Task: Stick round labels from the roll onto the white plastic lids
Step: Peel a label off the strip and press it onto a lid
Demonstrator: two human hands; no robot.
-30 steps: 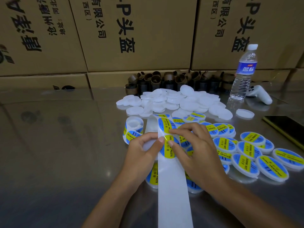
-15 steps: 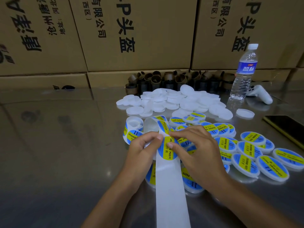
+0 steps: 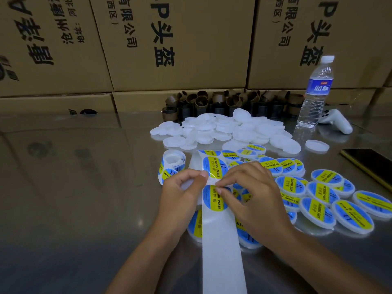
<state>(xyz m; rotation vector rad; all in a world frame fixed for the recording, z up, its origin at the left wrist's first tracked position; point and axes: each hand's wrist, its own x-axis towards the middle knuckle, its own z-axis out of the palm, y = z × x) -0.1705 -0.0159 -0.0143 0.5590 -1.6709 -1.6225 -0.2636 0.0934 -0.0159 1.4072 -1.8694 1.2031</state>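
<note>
A roll of blue-and-yellow round labels [image 3: 171,165] lies on the steel table, and its white backing strip [image 3: 222,247] runs down toward me. My left hand [image 3: 180,196] pinches the strip's left edge. My right hand [image 3: 252,196] pinches the top edge of a round label [image 3: 214,198] on the strip with thumb and forefinger. Another label [image 3: 213,166] sits on the strip just above. A pile of plain white lids [image 3: 222,129] lies behind. Several labelled lids [image 3: 318,194] spread to the right and under the strip.
Cardboard boxes [image 3: 169,43] wall off the back. Brown tape cores [image 3: 212,102] stand before them. A water bottle [image 3: 317,92] and a white controller [image 3: 337,122] are at back right, with a single lid [image 3: 317,145] and a dark phone [image 3: 369,162] near the right edge.
The strip has been pulled toward me, so the pinched label sits lower and a further label has come into view above it. Both hands keep their pinch.
</note>
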